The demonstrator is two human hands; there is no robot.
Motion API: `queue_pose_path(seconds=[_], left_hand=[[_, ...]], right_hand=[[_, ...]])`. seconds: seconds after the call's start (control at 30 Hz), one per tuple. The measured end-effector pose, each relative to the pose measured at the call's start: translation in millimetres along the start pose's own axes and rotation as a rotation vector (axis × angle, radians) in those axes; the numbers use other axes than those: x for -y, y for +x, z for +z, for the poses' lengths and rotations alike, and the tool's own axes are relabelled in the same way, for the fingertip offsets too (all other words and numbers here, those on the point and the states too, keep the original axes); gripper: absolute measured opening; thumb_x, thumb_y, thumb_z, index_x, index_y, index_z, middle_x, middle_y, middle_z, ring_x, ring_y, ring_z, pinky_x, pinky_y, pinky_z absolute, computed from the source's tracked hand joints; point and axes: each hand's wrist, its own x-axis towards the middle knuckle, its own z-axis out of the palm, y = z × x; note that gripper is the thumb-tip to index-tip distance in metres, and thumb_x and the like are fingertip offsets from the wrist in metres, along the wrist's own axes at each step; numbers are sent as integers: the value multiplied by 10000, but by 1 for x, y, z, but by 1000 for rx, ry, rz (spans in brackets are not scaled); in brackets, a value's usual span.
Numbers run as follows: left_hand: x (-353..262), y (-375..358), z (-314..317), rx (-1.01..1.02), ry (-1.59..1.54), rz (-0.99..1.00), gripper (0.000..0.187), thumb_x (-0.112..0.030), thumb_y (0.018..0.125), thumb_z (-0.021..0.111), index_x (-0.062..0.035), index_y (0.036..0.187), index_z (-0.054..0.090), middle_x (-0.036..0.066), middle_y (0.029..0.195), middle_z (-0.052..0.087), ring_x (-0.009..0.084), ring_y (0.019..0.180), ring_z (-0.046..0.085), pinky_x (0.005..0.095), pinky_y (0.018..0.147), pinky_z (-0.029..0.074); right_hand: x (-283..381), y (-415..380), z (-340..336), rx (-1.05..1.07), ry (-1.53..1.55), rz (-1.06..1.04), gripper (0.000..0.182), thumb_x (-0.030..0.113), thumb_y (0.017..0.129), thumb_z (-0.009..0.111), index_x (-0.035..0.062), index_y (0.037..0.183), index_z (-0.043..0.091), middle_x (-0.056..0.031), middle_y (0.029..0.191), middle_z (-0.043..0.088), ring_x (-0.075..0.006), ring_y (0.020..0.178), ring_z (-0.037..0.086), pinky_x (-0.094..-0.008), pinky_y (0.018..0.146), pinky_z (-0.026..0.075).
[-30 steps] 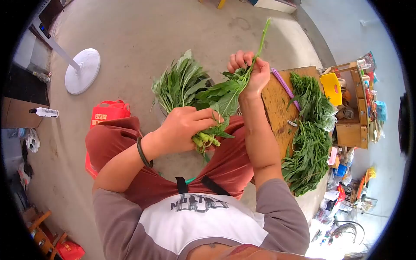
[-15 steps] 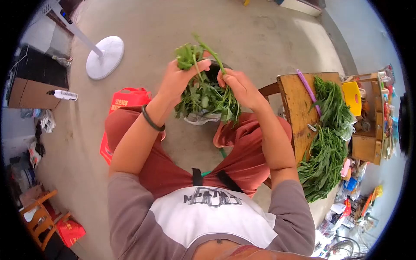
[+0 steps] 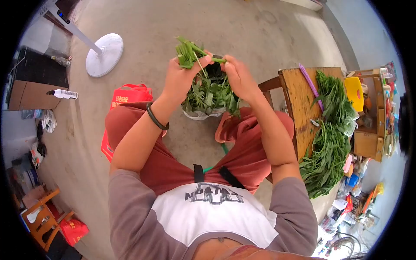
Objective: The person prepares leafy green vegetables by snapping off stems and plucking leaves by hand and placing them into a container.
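Note:
My left hand (image 3: 178, 80) is closed around a bunch of leafy green stems (image 3: 187, 54), their cut ends pointing up and away from me. One thicker stem (image 3: 210, 57) runs across from that bunch to my right hand (image 3: 237, 77), which pinches it near its right end. Under both hands, leafy greens (image 3: 210, 97) fill the view over a bin with a pale plastic liner (image 3: 201, 115); the leaves hide much of its inside. The bin stands on the floor between my knees.
To my right is a wooden table (image 3: 299, 104) bearing piles of long leafy greens (image 3: 327, 160), a purple rod (image 3: 310, 86) and a small knife-like tool (image 3: 314, 123). A red bag (image 3: 132, 94) sits by my left knee. Farther left stands a white fan base (image 3: 104, 55).
The stem between my hands has swung from steep to nearly level. My right hand has risen slightly, and the leaves that hung beneath it are lower, over the bin.

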Motion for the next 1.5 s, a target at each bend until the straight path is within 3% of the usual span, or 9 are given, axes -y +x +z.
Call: queue_pose_path(seconds=[0.2,0.3,0.4,0.63,0.87,1.0,1.17,1.27,1.5], left_hand=[[6,1,6,33,156,71,226,-206,847,710,-28,982,670,36,838,663,52,595,537,200,446,379],[-5,3,3,-73,128,38,234,-214,852,703,-31,993,663,52,864,674,55,615,542,199,447,375],[-11,12,-11,-20,183,12,265,-236,863,693,-29,1028,666,52,878,690,54,625,542,201,468,385],[27,19,-16,320,445,-287,353,-285,885,673,1,1092,658,49,1027,698,104,926,588,279,838,453],[21,21,-18,272,152,-409,360,-301,939,593,-7,1145,622,48,1063,653,112,885,607,262,756,491],[16,19,-14,266,-52,-446,321,-282,950,574,-16,1125,614,47,1007,646,113,848,614,271,714,522],[10,17,-15,285,-147,-482,270,-236,934,602,-21,1097,612,49,987,639,119,865,618,282,725,527],[6,15,-14,345,-101,-435,265,-167,887,657,-15,1100,614,56,1003,640,136,908,625,286,771,527],[10,18,-21,397,-114,-395,315,-113,851,673,1,1138,609,76,1055,650,171,935,633,310,826,522]], right_hand=[[-9,6,-1,-84,248,168,252,211,888,412,14,786,534,-121,669,523,-226,643,519,-350,612,409],[-9,11,-26,-238,806,539,204,193,876,411,57,749,493,-63,688,529,-188,642,495,-314,608,402],[-29,12,-81,-215,1026,321,178,189,876,409,89,729,429,-64,733,552,-189,660,526,-309,641,431],[4,15,-63,-348,860,367,175,153,916,380,56,784,441,-72,731,525,-212,690,554,-329,690,453],[7,7,-58,-59,944,468,200,171,929,435,7,870,533,-16,655,435,-128,558,439,-290,528,387],[34,-1,-39,127,422,478,156,196,898,607,51,845,633,35,638,470,-33,517,401,-233,476,326],[15,-5,-4,60,162,87,285,261,813,714,-3,909,667,-16,774,660,-88,725,554,-257,671,452],[13,-3,-12,36,263,261,264,247,825,712,1,912,669,-14,799,671,-100,741,568,-260,700,463],[16,3,-43,-177,642,399,173,180,922,614,19,925,676,82,541,361,-32,460,297,-216,430,270]])
